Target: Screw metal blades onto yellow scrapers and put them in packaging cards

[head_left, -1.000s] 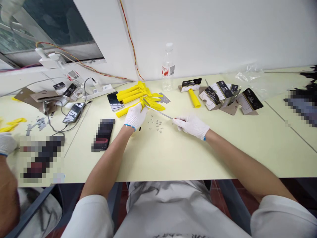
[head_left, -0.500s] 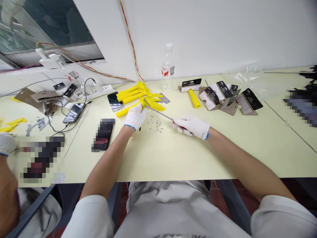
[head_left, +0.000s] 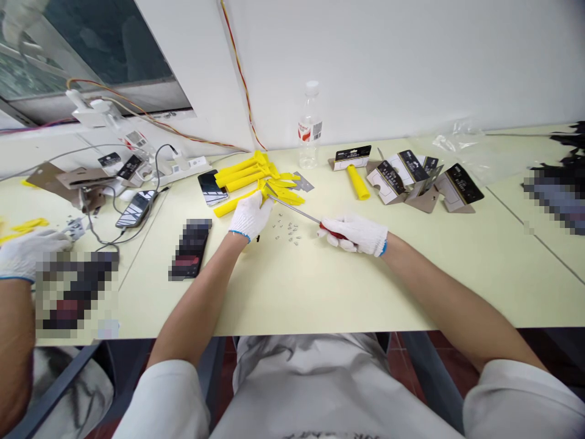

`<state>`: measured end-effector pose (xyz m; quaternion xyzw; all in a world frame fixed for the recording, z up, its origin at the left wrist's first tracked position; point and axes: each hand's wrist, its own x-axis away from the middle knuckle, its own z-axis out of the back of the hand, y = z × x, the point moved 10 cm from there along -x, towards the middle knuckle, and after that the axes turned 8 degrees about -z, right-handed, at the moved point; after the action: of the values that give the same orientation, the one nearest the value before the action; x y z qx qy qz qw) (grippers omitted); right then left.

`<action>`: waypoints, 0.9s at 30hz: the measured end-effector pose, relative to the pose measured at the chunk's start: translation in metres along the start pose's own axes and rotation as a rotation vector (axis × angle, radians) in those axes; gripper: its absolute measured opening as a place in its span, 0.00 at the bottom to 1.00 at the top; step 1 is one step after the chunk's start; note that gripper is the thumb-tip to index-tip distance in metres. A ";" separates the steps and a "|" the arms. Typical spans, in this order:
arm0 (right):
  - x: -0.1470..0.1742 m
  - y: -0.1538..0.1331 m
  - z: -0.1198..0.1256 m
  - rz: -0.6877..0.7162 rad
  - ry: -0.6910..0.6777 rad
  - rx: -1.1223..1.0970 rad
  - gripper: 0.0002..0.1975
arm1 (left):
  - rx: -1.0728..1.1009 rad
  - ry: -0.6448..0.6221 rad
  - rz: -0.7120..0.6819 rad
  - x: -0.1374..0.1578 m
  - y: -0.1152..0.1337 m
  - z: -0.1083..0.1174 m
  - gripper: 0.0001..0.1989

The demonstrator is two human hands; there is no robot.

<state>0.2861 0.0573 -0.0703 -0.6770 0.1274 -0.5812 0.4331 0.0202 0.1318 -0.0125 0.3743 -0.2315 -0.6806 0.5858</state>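
Observation:
My gloved left hand [head_left: 251,216] is closed around a yellow plastic handle [head_left: 227,207], whose tube end sticks out to the left. In my gloved right hand [head_left: 361,235] is a screwdriver [head_left: 299,211] with a red grip and a long metal shaft. Its tip meets the yellow part by my left fingers; the exact contact is too small to make out. Just behind lie several more yellow handles [head_left: 242,177] in a pile, beside a grey metal plate [head_left: 303,182]. Small metal screws [head_left: 291,231] are scattered on the table between my hands.
Behind the work stands a clear plastic bottle [head_left: 309,131]. Folded cardboard packaging [head_left: 414,180] and a lone yellow tube [head_left: 358,182] lie to the right. Phones [head_left: 213,186] and a power strip [head_left: 186,169] are on the left, near a co-worker's gloved hand [head_left: 31,253].
The co-worker's gloved hand has come further into view from the left, reaching over the table. My hands, the handle and the screwdriver stay almost where they were.

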 end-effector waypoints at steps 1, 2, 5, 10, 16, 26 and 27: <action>0.000 0.001 0.000 -0.003 -0.006 -0.004 0.22 | -0.002 -0.009 -0.007 -0.002 -0.005 -0.002 0.13; -0.001 0.002 0.000 -0.005 -0.012 -0.008 0.22 | 0.004 -0.014 -0.016 -0.004 -0.009 -0.003 0.13; -0.004 0.005 0.001 -0.004 -0.038 -0.018 0.22 | 0.136 0.016 -0.076 -0.007 -0.015 -0.004 0.12; -0.010 0.010 0.003 0.023 -0.094 -0.048 0.22 | 0.264 0.061 -0.117 -0.010 -0.024 -0.005 0.12; -0.011 0.012 0.003 0.031 -0.125 -0.073 0.22 | 0.339 0.049 -0.219 -0.012 -0.017 -0.004 0.12; -0.005 0.006 0.002 0.069 -0.128 -0.017 0.24 | 0.302 0.105 -0.145 -0.010 -0.015 0.002 0.14; -0.004 0.004 0.002 0.074 -0.114 -0.002 0.24 | 0.319 0.111 -0.145 -0.010 -0.013 0.003 0.14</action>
<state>0.2882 0.0585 -0.0756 -0.7044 0.1281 -0.5252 0.4600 0.0101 0.1434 -0.0182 0.5153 -0.2761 -0.6539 0.4803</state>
